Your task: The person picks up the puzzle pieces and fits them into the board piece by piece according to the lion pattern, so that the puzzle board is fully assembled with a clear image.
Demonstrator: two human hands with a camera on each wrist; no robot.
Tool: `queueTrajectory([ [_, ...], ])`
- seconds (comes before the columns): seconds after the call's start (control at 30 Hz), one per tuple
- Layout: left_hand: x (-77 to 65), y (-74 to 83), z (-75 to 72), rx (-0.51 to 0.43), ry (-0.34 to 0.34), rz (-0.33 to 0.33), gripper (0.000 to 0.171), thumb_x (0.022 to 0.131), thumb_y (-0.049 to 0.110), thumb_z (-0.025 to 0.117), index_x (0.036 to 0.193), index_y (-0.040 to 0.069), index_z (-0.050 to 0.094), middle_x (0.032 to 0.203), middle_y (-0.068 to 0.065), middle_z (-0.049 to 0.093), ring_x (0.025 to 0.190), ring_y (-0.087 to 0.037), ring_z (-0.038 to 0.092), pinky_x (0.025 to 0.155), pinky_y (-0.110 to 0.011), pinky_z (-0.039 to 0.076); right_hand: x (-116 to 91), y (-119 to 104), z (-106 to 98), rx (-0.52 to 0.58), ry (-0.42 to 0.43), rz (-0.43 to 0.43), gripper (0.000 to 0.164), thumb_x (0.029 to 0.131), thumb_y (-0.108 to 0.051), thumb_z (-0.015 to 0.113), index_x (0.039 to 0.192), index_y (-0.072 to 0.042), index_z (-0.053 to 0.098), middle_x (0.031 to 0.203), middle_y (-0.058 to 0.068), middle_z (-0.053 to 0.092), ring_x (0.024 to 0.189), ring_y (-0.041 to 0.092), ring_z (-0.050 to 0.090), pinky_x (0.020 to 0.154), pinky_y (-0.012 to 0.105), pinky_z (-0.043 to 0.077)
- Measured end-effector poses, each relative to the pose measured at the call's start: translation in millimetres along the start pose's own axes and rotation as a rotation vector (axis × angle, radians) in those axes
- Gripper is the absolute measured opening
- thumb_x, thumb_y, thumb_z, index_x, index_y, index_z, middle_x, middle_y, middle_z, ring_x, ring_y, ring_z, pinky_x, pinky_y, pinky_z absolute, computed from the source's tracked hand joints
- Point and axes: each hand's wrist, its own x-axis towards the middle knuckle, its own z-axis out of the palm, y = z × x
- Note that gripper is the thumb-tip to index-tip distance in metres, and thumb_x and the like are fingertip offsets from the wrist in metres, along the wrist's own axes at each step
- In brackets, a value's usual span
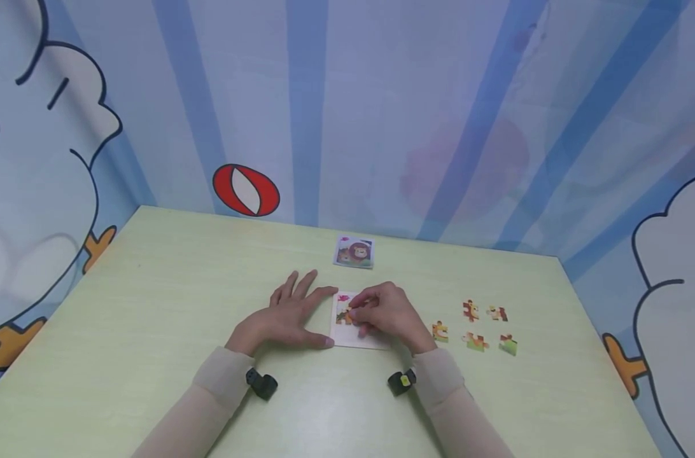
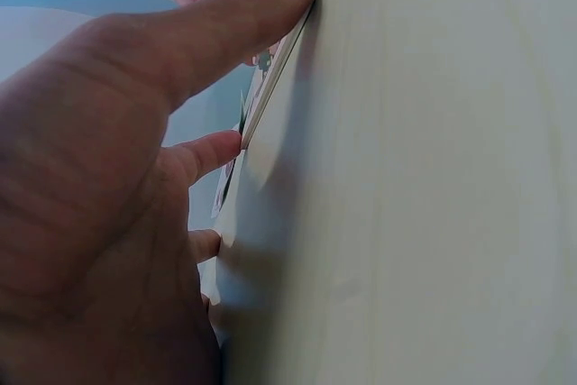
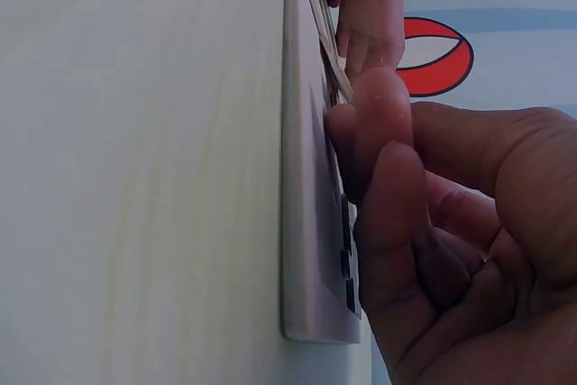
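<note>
We see a fabric-like backdrop (image 1: 370,95) in blue stripes behind and beside the table, with two white cartoon figures, left (image 1: 38,191) and right (image 1: 680,305), both cut off by the frame, and one red-and-white oval (image 1: 246,190). The pale yellow-green table (image 1: 124,356) carries faint grain; its near edge lies out of frame. Two light sleeves (image 1: 207,388) enter from the near side, also cut off, with one black device (image 1: 261,384) at each wrist.

The left hand (image 1: 287,318) lies with fingers spread wide, its index fingertip and thumb touching the left edge of the white puzzle board (image 1: 347,338) at the far and near corners. The right hand (image 1: 390,315) is bent over the board, hiding much of its right part; thumb and fingertips are drawn narrow and pinch one tilted piece (image 3: 336,69), whose picture we cannot make out. The board lies flat at the middle of the table, between the hands.

Far of it lies one picture card (image 1: 353,252) showing a lion. At the board's left we note a joined patch (image 1: 344,314); its pieces cannot be counted under the fingers. To the right, apart from one another, lie five loose pieces (image 1: 476,343).
</note>
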Motion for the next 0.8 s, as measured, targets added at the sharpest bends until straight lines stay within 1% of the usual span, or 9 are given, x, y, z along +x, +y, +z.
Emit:
queueTrajectory([
  [0.13, -1.7, 2.1, -1.5, -0.01, 0.007, 0.019, 0.099, 0.086, 0.059, 0.08, 0.168, 0.032, 0.032, 0.183, -0.015, 0.0, 0.166, -0.051, -0.011, 0.13, -0.078, 0.002, 1.8, -1.1, 3.9, -0.02, -0.001, -0.007, 0.006, 0.095, -0.012, 0.08, 0.1, -0.008, 0.08, 0.071, 0.006, 0.075, 0.054, 0.014, 0.07, 0.058, 0.025, 0.056],
  [0.3, -0.1, 2.0, 0.9, -0.016, 0.003, 0.004, 0.1, 0.086, 0.057, 0.08, 0.169, 0.033, 0.03, 0.184, -0.011, -0.004, 0.168, -0.047, -0.014, 0.132, -0.075, 0.001, 4.2, -1.5, 7.7, -0.028, -0.002, -0.01, 0.005, 0.095, -0.011, 0.08, 0.098, -0.008, 0.078, 0.07, 0.005, 0.075, 0.053, 0.013, 0.07, 0.056, 0.025, 0.058],
  [0.4, 2.1, 0.1, 3.1, -0.016, 0.002, -0.004, 0.101, 0.085, 0.057, 0.081, 0.169, 0.034, 0.03, 0.184, -0.009, -0.005, 0.168, -0.045, -0.016, 0.133, -0.073, 0.0, 4.8, -1.7, 8.2, -0.026, 0.011, 0.003, 0.005, 0.095, -0.011, 0.08, 0.098, -0.009, 0.078, 0.069, 0.005, 0.074, 0.052, 0.014, 0.07, 0.056, 0.025, 0.057],
  [0.57, 3.5, -1.2, 3.7, -0.011, 0.004, -0.003, 0.102, 0.084, 0.059, 0.082, 0.169, 0.034, 0.03, 0.184, -0.01, -0.003, 0.168, -0.047, -0.014, 0.132, -0.074, 0.0, 6.4, -1.3, 8.8, -0.027, 0.029, 0.011, 0.006, 0.095, -0.012, 0.081, 0.1, -0.01, 0.078, 0.068, 0.006, 0.074, 0.051, 0.015, 0.07, 0.055, 0.025, 0.056],
  [0.8, 4.5, -3.6, 5.2, -0.001, 0.008, -0.022, 0.102, 0.084, 0.059, 0.081, 0.169, 0.036, 0.03, 0.184, -0.008, -0.004, 0.168, -0.045, -0.014, 0.133, -0.074, 0.001, 8.4, -1.1, 9.6, -0.016, 0.027, 0.025, 0.008, 0.094, -0.013, 0.082, 0.1, -0.011, 0.077, 0.067, 0.007, 0.074, 0.05, 0.014, 0.069, 0.053, 0.025, 0.055],
])
